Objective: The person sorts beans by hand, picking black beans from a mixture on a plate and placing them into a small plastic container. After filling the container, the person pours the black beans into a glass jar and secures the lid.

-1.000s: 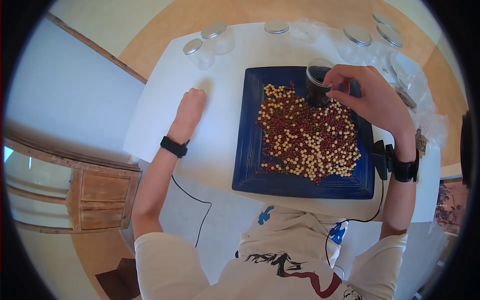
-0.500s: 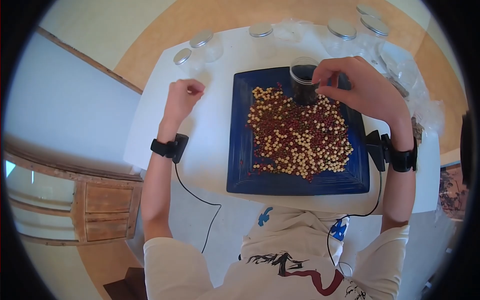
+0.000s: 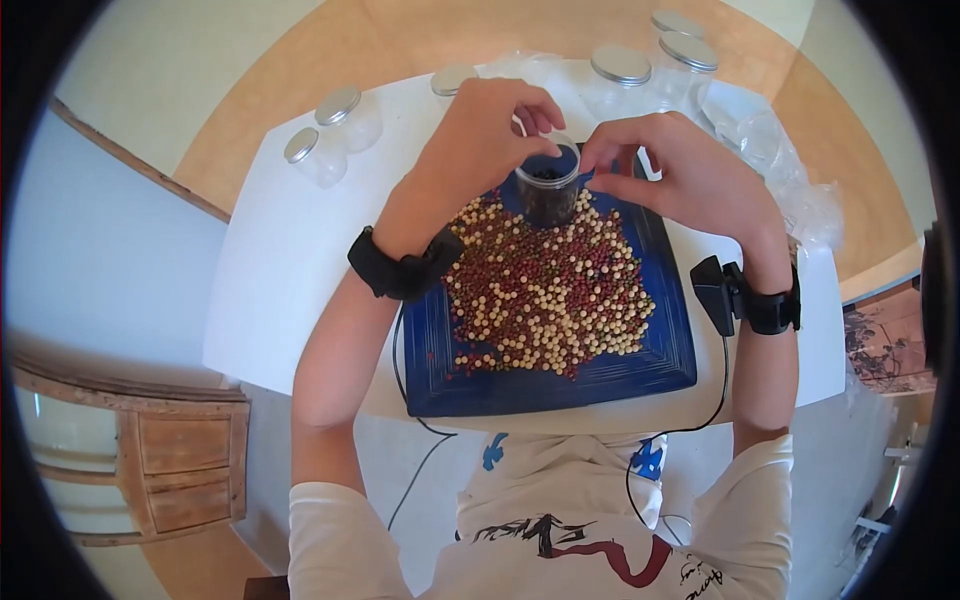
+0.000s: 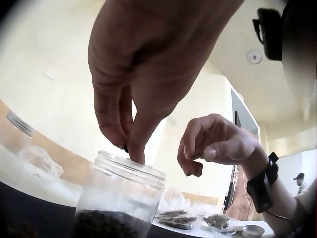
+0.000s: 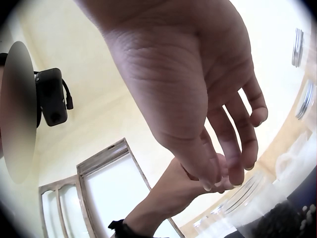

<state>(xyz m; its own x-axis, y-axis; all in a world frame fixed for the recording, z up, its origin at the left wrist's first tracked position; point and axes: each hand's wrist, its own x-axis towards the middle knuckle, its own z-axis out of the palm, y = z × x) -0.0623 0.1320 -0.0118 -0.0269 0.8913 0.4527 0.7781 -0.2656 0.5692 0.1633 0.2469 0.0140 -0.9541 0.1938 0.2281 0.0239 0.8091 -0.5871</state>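
Observation:
A clear jar (image 3: 548, 205) partly filled with small dark beans stands on the far part of a square blue tray (image 3: 545, 400). Around it spreads a mix of red, cream and green beans (image 3: 550, 300). My left hand (image 3: 485, 130) is over the jar's mouth; in the left wrist view its thumb and fingertips pinch a small dark bean (image 4: 125, 148) right at the rim. My right hand (image 3: 690, 180) hovers beside the jar on the right, fingers loosely bent with nothing between them.
Lidded clear jars stand along the far edge of the white table (image 3: 270, 260), two at the left (image 3: 345, 125) and several at the back right (image 3: 620, 90). Clear plastic bags (image 3: 770, 160) lie at the right. Cables hang from both wrist cameras.
My left hand has risen from the table's left side and come over the jar's mouth. My right hand stays near the jar, now a little away from its rim. The head view has shifted.

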